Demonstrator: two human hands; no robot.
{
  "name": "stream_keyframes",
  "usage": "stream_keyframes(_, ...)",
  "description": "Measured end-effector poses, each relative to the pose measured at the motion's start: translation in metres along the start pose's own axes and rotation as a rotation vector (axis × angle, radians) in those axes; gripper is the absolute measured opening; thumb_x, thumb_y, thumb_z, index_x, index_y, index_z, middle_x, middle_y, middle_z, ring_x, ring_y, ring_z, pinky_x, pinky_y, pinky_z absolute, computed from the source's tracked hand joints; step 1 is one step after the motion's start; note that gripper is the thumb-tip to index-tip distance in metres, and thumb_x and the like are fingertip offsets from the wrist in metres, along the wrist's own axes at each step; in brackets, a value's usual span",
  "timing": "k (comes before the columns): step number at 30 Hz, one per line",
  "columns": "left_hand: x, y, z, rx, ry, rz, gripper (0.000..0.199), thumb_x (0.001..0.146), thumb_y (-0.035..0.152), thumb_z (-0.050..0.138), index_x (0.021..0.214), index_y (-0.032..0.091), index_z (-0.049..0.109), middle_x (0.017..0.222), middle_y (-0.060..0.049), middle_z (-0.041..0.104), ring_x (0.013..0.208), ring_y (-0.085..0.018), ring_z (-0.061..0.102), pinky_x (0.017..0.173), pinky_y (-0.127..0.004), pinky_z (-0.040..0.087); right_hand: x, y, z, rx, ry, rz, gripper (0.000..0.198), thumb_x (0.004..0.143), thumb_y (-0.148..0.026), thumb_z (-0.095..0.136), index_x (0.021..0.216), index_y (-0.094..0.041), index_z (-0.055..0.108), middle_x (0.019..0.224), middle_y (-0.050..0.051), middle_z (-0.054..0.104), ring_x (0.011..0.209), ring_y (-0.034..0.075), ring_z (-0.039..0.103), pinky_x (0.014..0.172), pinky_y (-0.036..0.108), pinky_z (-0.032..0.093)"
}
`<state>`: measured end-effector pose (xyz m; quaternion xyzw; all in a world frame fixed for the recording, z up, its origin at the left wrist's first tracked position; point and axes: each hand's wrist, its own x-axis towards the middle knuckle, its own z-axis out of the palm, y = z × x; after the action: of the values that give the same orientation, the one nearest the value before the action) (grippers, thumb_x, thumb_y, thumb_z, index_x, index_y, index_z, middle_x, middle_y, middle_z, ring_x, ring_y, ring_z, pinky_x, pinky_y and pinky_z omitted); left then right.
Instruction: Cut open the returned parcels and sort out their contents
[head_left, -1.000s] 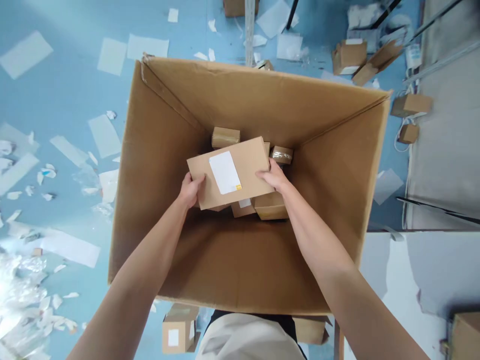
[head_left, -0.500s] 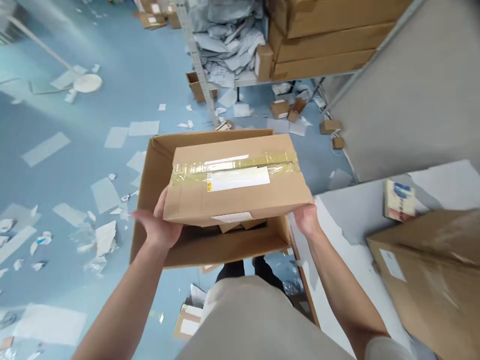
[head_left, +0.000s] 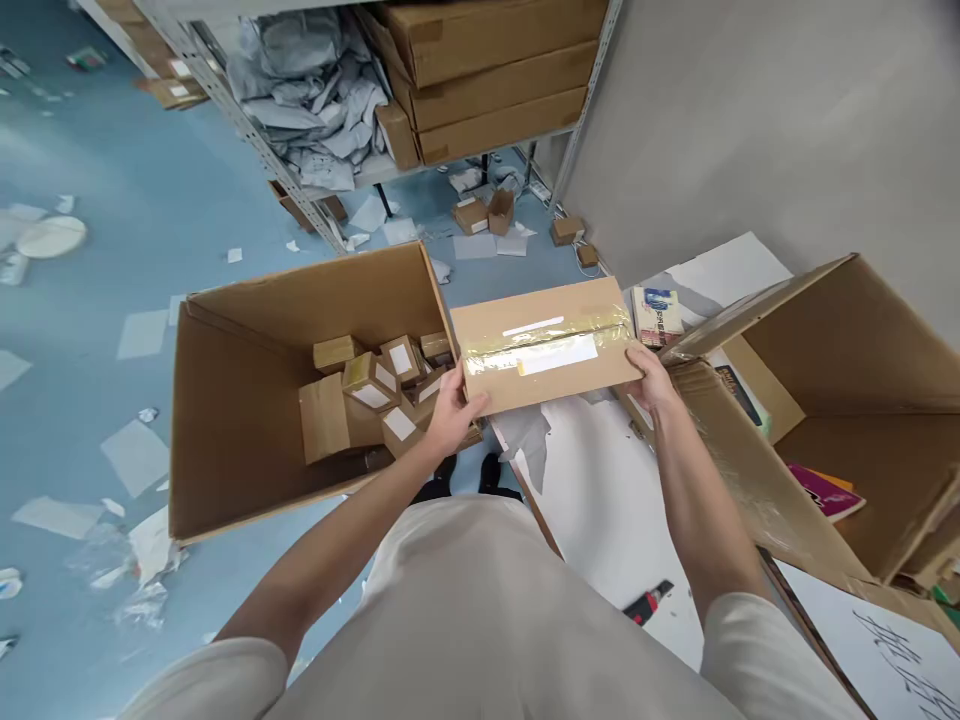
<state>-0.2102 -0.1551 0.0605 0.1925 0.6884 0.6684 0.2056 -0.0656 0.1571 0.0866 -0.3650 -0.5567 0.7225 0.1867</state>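
Note:
A flat taped cardboard box (head_left: 544,375) with a white label is held level between both hands. My left hand (head_left: 451,412) grips its near left corner, thumb on top and fingers hidden beneath. On its right end, my right hand (head_left: 651,378) is closed around the near corner. To the left stands a large open carton (head_left: 232,400), in which several small cardboard boxes (head_left: 373,380) lie in a heap. The flat box is beside this carton's right wall, over the edge of a white table (head_left: 585,490).
On the table are a small book (head_left: 658,316) and a red-and-black utility knife (head_left: 649,604). At right, an open carton (head_left: 862,350) holds a purple book (head_left: 825,490). A metal shelf (head_left: 247,125) with cartons stands ahead. Paper scraps (head_left: 142,462) litter the floor.
The flat box has moved right, from over the large carton to beside it, still in both hands. The small boxes inside now show. My view has turned right.

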Motion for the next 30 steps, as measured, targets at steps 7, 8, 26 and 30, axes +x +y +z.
stream_keyframes(7, -0.039, -0.020, 0.066, 0.026, 0.001, -0.137, 0.058, 0.076, 0.045, 0.069, 0.129, 0.026, 0.053, 0.118, -0.009, 0.044, 0.127, -0.027, 0.038, 0.105, -0.041, 0.040, 0.037, 0.018, -0.056, -0.075, -0.011, 0.087, 0.033, 0.056, -0.039, 0.074, 0.084, -0.022, 0.069, 0.072, -0.001, 0.070, 0.063, 0.017, 0.063, 0.057, 0.028, 0.048)
stream_keyframes(8, -0.040, -0.024, 0.069, 0.034, 0.015, -0.154, 0.059, 0.075, 0.045, 0.069, 0.128, 0.026, 0.053, 0.117, -0.009, 0.044, 0.127, -0.027, 0.038, 0.103, -0.041, 0.042, 0.042, 0.022, -0.056, -0.083, -0.005, 0.087, 0.032, 0.055, -0.040, 0.074, 0.082, -0.022, 0.069, 0.071, -0.002, 0.070, 0.062, 0.017, 0.062, 0.057, 0.027, 0.047)
stream_keyframes(26, -0.009, -0.059, 0.043, 0.013, -0.036, -0.364, 0.084, 0.076, 0.048, 0.068, 0.148, 0.029, 0.029, 0.133, -0.010, 0.037, 0.131, -0.027, 0.038, 0.109, -0.039, 0.035, 0.056, 0.050, -0.004, -0.348, 0.240, -0.060, 0.055, 0.058, -0.057, 0.074, 0.094, -0.016, 0.069, 0.081, 0.003, 0.069, 0.067, 0.014, 0.058, 0.057, 0.025, 0.047)
stream_keyframes(30, 0.004, -0.063, 0.037, 0.035, -0.113, -0.348, 0.092, 0.075, 0.051, 0.069, 0.150, 0.023, 0.024, 0.142, -0.013, 0.032, 0.140, -0.029, 0.029, 0.117, -0.039, 0.022, 0.043, 0.039, 0.006, -0.451, 0.313, -0.027, 0.060, 0.055, -0.061, 0.074, 0.094, -0.016, 0.069, 0.083, 0.006, 0.069, 0.069, 0.017, 0.060, 0.056, 0.029, 0.049)
